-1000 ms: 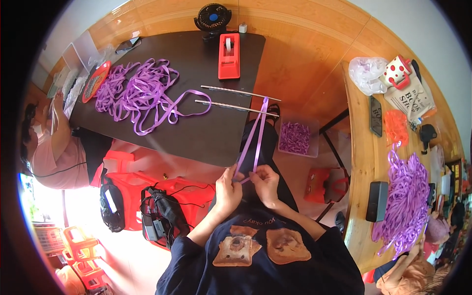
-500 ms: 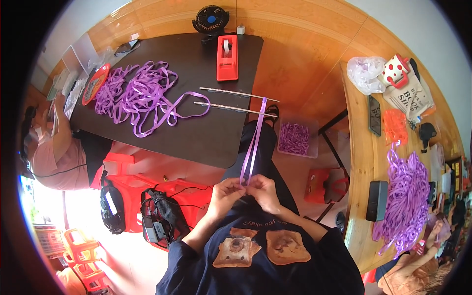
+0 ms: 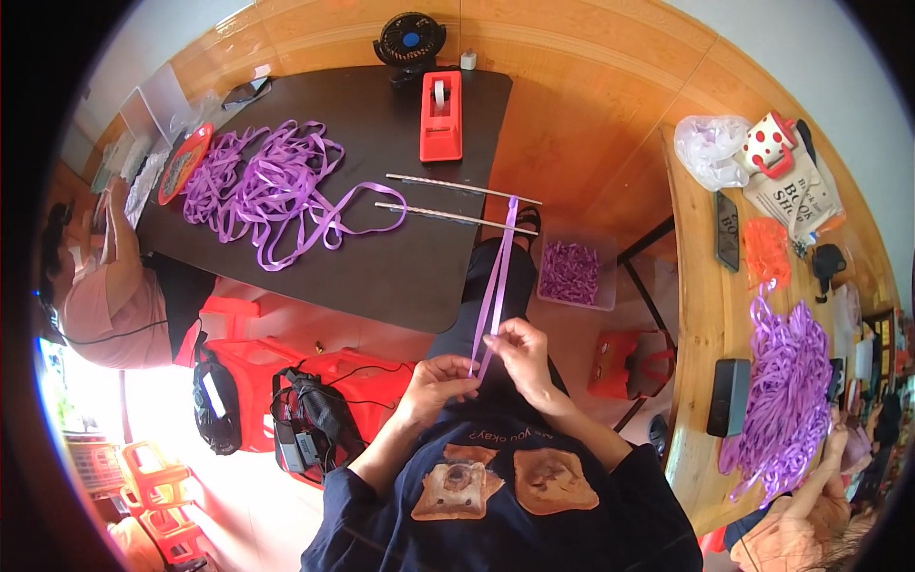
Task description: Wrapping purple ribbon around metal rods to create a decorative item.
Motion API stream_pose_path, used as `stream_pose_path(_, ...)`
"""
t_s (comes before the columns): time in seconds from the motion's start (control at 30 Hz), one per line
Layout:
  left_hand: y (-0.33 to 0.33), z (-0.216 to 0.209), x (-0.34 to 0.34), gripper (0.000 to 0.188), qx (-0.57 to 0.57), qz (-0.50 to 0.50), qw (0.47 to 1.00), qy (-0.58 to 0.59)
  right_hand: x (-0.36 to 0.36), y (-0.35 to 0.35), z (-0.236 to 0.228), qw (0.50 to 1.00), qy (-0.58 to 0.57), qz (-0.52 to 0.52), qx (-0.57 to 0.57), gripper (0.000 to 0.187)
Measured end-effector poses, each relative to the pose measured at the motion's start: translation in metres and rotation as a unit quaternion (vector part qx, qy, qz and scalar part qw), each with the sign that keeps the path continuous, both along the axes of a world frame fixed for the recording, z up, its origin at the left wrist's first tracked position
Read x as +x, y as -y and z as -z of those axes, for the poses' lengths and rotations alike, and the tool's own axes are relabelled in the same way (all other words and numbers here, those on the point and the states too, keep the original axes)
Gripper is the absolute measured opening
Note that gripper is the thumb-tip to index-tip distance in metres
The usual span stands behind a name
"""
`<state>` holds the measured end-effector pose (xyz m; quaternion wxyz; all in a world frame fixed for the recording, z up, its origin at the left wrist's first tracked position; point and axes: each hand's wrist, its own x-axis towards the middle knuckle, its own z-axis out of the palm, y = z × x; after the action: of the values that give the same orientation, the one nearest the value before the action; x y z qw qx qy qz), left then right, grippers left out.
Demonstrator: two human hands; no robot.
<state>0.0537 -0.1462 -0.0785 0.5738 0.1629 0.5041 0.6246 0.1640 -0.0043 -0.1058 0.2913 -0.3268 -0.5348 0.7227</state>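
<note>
A narrow purple ribbon [image 3: 498,276] hangs from two thin rods [image 3: 462,218] that jut past the right edge of the dark table. Its two strands come down toward my lap. My left hand [image 3: 437,388] pinches the ribbon's lower part between thumb and fingers. Slightly higher and to the right, my right hand [image 3: 521,357] has its thumb and forefinger closed on the right strand. A loose length leads from a tangled heap of purple ribbon [image 3: 286,181] on the table to beside the rods.
On the dark table [image 3: 381,276] stand a red tape dispenser [image 3: 440,124] and a black fan [image 3: 410,43]. A clear bin [image 3: 572,272] of purple pieces sits on the floor. The wooden table [image 3: 696,381] at right bears more ribbon [image 3: 786,391]. Other people sit at both sides.
My hands were together at the ribbon's lower end. Now my right hand has moved up and right along the strand, while my left stays low, shifted slightly down.
</note>
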Motion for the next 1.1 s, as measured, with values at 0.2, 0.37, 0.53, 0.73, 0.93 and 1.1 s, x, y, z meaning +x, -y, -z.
stream_pose_path(0.2, -0.021, -0.008, -0.003, 0.017, -0.002, 0.02, 1.0, 0.009, 0.023, 0.009, 0.002, 0.997, 0.037, -0.074, 0.004, 0.007)
stream_pose_path(0.37, -0.043, -0.005, -0.009, 0.01, -0.007, 0.014, 0.999, -0.029, 0.032, 0.007, 0.005, 0.986, -0.004, -0.135, -0.095, 0.005)
stream_pose_path(0.53, -0.058, 0.012, -0.021, 0.008, 0.004, 0.064, 0.998, 0.012, 0.033, 0.0, 0.006, 0.986, 0.02, -0.154, -0.066, 0.005)
stream_pose_path(0.73, -0.082, 0.008, -0.023, 0.007, 0.062, 0.06, 0.995, 0.058, 0.046, -0.016, 0.01, 0.987, 0.092, -0.132, 0.019, 0.006)
stream_pose_path(0.93, -0.141, -0.001, -0.015, 0.007, 0.123, 0.045, 0.986, 0.106, 0.072, -0.043, 0.035, 0.973, 0.167, -0.036, 0.157, 0.01)
stream_pose_path(1.1, -0.185, -0.006, -0.012, 0.007, 0.184, 0.068, 0.962, 0.187, 0.096, -0.057, 0.045, 0.939, 0.264, 0.074, 0.209, 0.006)
